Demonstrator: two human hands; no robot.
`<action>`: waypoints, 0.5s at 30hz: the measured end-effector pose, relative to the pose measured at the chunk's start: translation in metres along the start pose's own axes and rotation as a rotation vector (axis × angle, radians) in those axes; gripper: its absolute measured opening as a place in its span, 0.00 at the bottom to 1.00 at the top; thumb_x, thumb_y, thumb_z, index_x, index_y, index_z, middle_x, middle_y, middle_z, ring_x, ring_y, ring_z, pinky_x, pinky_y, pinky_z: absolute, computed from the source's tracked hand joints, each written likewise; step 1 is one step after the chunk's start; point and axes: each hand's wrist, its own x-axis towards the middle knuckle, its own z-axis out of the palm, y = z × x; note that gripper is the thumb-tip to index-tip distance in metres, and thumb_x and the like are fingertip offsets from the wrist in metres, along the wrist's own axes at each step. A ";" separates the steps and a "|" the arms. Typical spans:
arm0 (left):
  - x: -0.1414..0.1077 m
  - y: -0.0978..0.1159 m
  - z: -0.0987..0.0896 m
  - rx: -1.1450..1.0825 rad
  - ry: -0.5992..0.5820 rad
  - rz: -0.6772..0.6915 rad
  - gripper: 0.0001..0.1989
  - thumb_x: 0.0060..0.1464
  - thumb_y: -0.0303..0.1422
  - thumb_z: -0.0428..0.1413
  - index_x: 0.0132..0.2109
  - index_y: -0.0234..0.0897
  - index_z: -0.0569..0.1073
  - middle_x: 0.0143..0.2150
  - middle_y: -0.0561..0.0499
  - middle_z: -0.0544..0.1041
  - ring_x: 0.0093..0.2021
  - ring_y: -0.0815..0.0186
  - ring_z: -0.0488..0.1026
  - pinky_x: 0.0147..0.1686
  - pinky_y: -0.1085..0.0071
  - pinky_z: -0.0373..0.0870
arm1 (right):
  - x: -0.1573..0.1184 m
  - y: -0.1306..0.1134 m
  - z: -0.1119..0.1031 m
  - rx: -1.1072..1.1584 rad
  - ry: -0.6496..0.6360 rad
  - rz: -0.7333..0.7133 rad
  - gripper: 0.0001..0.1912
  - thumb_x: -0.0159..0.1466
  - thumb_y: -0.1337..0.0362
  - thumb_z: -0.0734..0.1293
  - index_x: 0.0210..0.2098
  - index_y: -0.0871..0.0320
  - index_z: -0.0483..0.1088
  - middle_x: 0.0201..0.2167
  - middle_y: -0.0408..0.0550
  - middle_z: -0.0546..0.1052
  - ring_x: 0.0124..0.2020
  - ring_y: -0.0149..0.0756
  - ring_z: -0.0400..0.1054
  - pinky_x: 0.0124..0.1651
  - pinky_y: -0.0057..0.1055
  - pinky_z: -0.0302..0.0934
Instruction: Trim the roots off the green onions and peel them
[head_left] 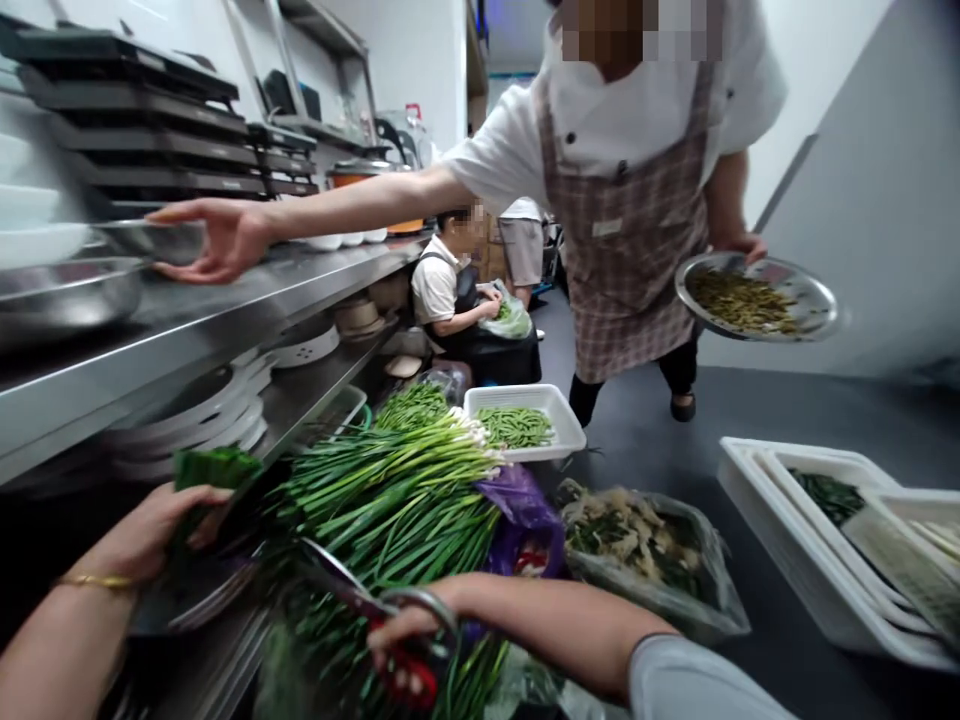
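Observation:
My left hand (pixel 154 530), with a gold bangle at its wrist, is closed around a bunch of cut green leaves (pixel 214 468) at the lower left. In my right hand (pixel 416 628) is a pair of scissors (pixel 341 580) with red handles, its blades pointing left toward the held leaves but apart from them. A large heap of green scallions (pixel 382 490) lies just beyond and beneath the scissors, white ends to the far right. Under its right side shows a purple plastic bag (pixel 529 515).
A co-worker (pixel 637 180) in a checked apron stands ahead, reaching an arm across toward the steel counter (pixel 300 290) and holding a steel plate of food (pixel 810 300). White baskets (pixel 750 455) stand right; a bag of scraps (pixel 645 545) and a tub of green beans (pixel 566 425) sit nearer.

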 end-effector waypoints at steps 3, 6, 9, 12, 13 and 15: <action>-0.016 0.051 0.049 -0.220 0.133 0.105 0.20 0.40 0.48 0.54 0.13 0.41 0.59 0.10 0.55 0.61 0.14 0.67 0.55 0.16 0.69 0.56 | -0.102 0.059 0.016 -0.017 0.066 0.156 0.19 0.40 0.44 0.72 0.19 0.51 0.68 0.15 0.28 0.71 0.18 0.28 0.68 0.25 0.29 0.67; -0.009 0.099 0.138 -0.225 -0.132 0.068 0.18 0.41 0.44 0.59 0.15 0.40 0.64 0.12 0.54 0.63 0.15 0.69 0.58 0.17 0.71 0.56 | -0.215 0.136 0.032 0.089 0.474 0.089 0.22 0.49 0.43 0.68 0.20 0.56 0.66 0.12 0.35 0.67 0.13 0.28 0.62 0.16 0.24 0.59; 0.027 0.130 0.259 -0.248 -0.367 -0.071 0.15 0.41 0.39 0.61 0.18 0.37 0.65 0.14 0.55 0.64 0.15 0.71 0.60 0.17 0.74 0.57 | -0.304 0.237 0.057 0.390 0.954 0.013 0.23 0.52 0.45 0.68 0.22 0.59 0.63 0.12 0.39 0.66 0.12 0.26 0.60 0.14 0.22 0.55; 0.072 0.146 0.394 -0.296 -0.465 -0.180 0.11 0.37 0.34 0.62 0.23 0.36 0.66 0.16 0.56 0.66 0.15 0.72 0.61 0.16 0.74 0.59 | -0.355 0.332 0.097 0.711 1.264 -0.141 0.24 0.52 0.44 0.69 0.27 0.60 0.65 0.14 0.40 0.67 0.14 0.29 0.64 0.18 0.25 0.59; 0.087 0.150 0.437 -0.256 -0.466 -0.199 0.11 0.38 0.34 0.61 0.23 0.36 0.66 0.16 0.55 0.66 0.14 0.72 0.61 0.16 0.74 0.60 | -0.365 0.359 0.110 0.802 1.313 -0.183 0.24 0.51 0.44 0.69 0.28 0.59 0.64 0.14 0.40 0.67 0.14 0.29 0.64 0.19 0.25 0.60; 0.114 0.160 0.515 -0.178 -0.466 -0.184 0.12 0.40 0.34 0.61 0.23 0.36 0.64 0.16 0.55 0.66 0.15 0.71 0.63 0.18 0.72 0.63 | -0.374 0.405 0.132 0.949 1.357 -0.208 0.25 0.50 0.43 0.70 0.28 0.59 0.63 0.14 0.40 0.67 0.14 0.30 0.65 0.19 0.26 0.60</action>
